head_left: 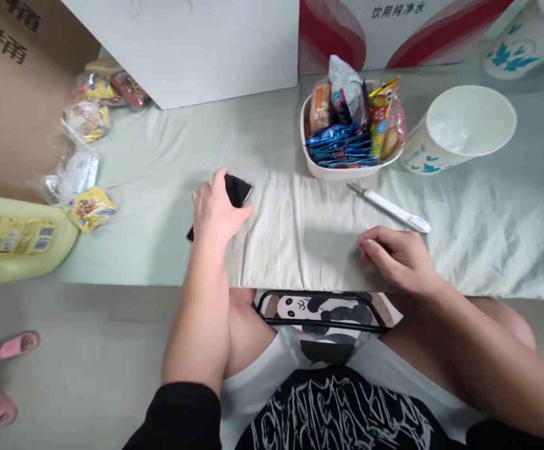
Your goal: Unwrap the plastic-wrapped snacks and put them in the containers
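Note:
My left hand (218, 209) is closed over a dark smartphone (238, 190) that lies on the cloth-covered table (272, 244). The thumb and fingers grip the phone's edges, and the palm hides its middle. My right hand (396, 256) rests near the table's front edge with its fingers loosely curled and nothing visible in them. Just beyond it lies a white-handled craft knife (394, 209), its narrow metal tip pointing to the far left. A white plastic basket (332, 173) of packaged snacks (347, 137) stands farther back.
Right of the basket stand a paper cup (415, 153) and another cup (506, 59). White boxes (225, 50) line the back. At left are wrapped snacks (91, 208), a yellow bottle (19, 237) and a cardboard box (14, 112). A person's feet in pink slippers (14, 345) show below.

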{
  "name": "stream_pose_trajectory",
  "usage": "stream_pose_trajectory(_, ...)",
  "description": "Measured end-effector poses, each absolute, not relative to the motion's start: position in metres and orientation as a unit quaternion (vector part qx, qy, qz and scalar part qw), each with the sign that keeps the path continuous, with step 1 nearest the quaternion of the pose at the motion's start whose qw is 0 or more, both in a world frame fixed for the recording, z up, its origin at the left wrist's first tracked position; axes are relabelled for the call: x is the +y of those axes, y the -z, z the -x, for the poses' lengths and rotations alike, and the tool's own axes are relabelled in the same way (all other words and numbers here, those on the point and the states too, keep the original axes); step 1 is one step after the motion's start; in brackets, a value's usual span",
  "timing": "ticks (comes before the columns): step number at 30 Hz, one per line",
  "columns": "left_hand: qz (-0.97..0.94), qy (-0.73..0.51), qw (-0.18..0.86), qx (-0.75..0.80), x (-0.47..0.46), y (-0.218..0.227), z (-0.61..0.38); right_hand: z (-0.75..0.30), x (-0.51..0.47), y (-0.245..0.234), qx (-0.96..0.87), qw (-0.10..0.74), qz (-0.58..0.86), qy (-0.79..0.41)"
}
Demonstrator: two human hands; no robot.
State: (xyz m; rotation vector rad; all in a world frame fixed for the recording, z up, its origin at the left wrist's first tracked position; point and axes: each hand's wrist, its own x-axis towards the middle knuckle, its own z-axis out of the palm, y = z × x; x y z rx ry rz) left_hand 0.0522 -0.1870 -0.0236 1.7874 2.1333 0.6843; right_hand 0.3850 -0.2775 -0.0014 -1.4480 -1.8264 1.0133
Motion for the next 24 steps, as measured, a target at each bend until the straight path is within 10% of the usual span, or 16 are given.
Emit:
stream_pose_trajectory(12, -0.682, -0.295, 0.118, 0.658, -0.17, 0.017, -0.105, -0.394, -0.278, 0.005, -0.663, 0.327, 0.556, -0.38)
stream_pose_trajectory(24, -0.69, -0.403, 0.365, 0.478, -0.171, 0.038, -0.174, -0.376, -0.172, -0.023, -0.234, 0.419, 0.724, -0.495)
